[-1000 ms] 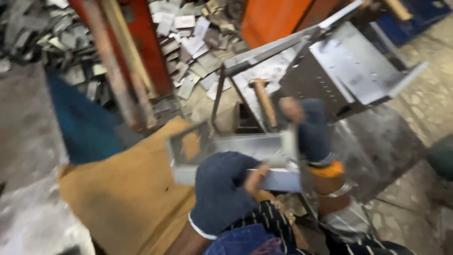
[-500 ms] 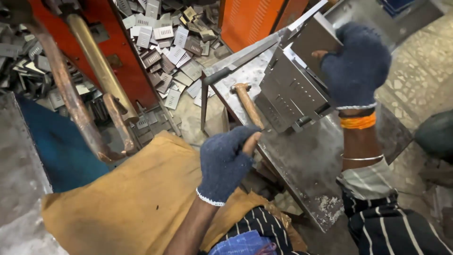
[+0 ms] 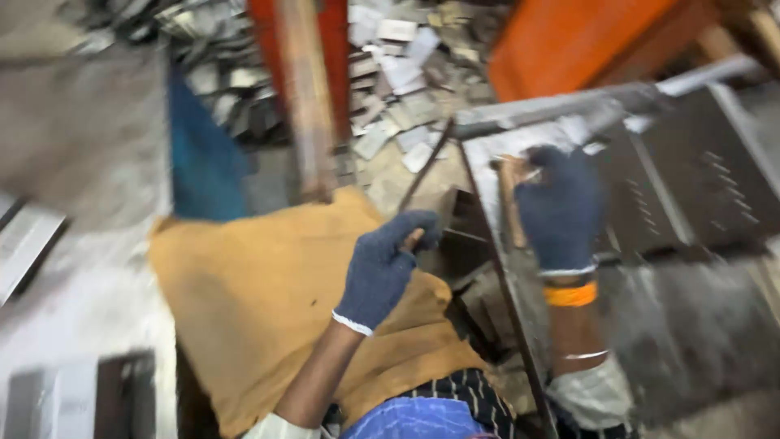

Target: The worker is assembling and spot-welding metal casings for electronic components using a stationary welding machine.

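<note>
Starting at the far left: a flat grey metal sheet [image 3: 24, 244] lies on the pale dusty floor [image 3: 81, 146], partly cut by the frame edge. Lower left, a dark rectangular plate [image 3: 122, 398] sits on the same floor. A blue panel [image 3: 199, 158] stands just beyond the yellow-brown cloth [image 3: 244, 301], which covers the area in front of the person. Above that, a rusty upright bar [image 3: 305, 97] runs in front of a red machine frame [image 3: 333, 49]; heavy motion blur here. Behind and right of the bar, a heap of small grey metal offcuts [image 3: 390, 89] is scattered on the ground.

Centre: the left hand [image 3: 382, 268], in a dark blue knit glove, hangs over the cloth with fingers loosely curled. A bare fingertip shows through the glove near the top. Whether it has hold of anything cannot be told; nothing is clearly visible in it.

Right of centre: the right hand [image 3: 561, 211], same kind of glove, an orange band at the wrist, is closed around the wooden handle [image 3: 510, 203] of a tool. The handle lies just beside the left edge of the grey metal table [image 3: 674, 325]; the tool head is hidden or blurred. A perforated dark metal panel [image 3: 691, 187] rests on the table just right of the hand. An orange cabinet [image 3: 585, 41] stands beyond the table at top right.
</note>
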